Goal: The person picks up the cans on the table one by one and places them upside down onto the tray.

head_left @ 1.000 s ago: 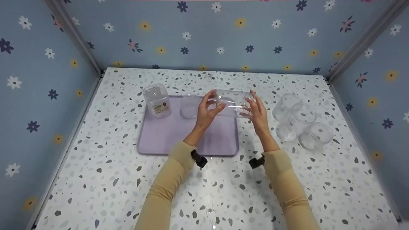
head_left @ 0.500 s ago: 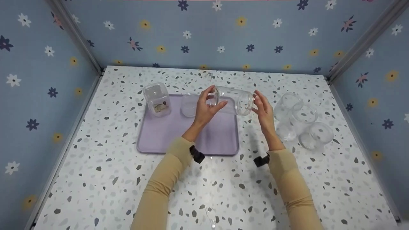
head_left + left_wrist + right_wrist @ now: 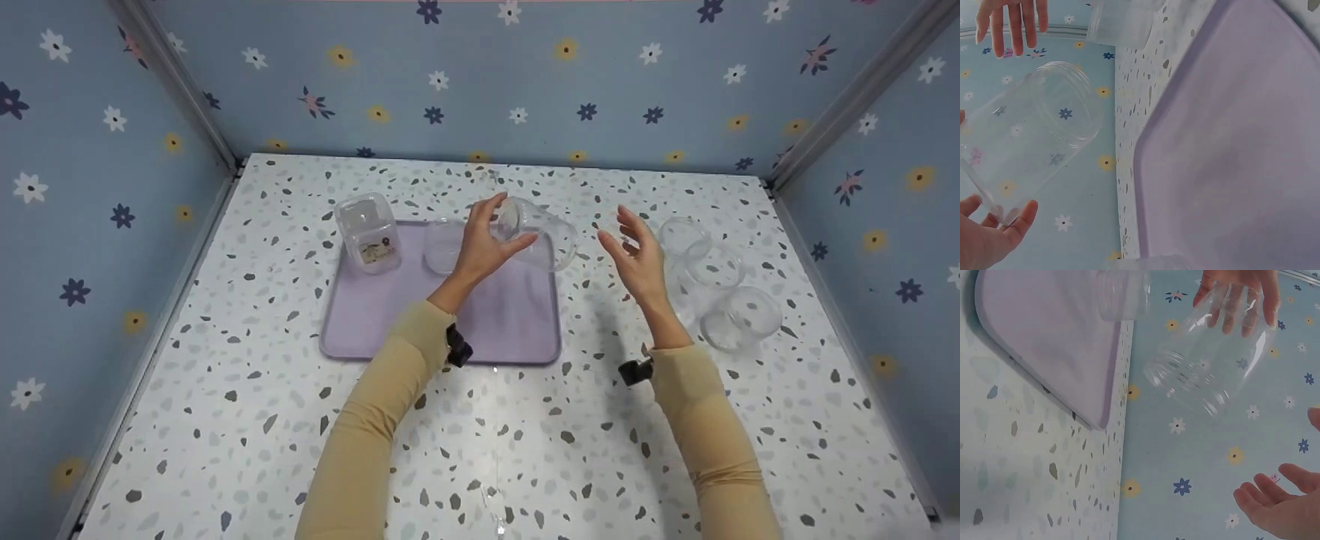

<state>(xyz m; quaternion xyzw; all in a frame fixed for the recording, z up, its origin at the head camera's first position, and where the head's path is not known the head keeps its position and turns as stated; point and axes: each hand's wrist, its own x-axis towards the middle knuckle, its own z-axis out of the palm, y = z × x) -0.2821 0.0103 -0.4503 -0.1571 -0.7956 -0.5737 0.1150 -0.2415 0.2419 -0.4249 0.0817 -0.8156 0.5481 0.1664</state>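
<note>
In the head view my left hand (image 3: 480,244) grips the base end of a clear, see-through jar (image 3: 546,238) above the tray's right part. Lying tilted in the air, the jar (image 3: 1033,129) has its ridged, lidless mouth facing away from that palm. The left wrist view has the left fingers curled at the jar's bottom edge. My right hand (image 3: 641,259) is apart from the jar, to its right, with loosely bent fingers around nothing. Seen from the right wrist, the left hand (image 3: 1241,295) spreads its fingers over the jar's base.
A lilac tray (image 3: 420,322) lies on the speckled table. On its back left stand a squarish clear jar (image 3: 367,232) with a label and a round clear container (image 3: 442,247). Several clear jars (image 3: 716,266) stand together at the right, beyond the right hand. Flowered panels (image 3: 480,82) enclose the table.
My right hand has let go of the jar's mouth end and moved away to the right. The left hand has kept its hold and turned the jar, its mouth end swinging towards me.
</note>
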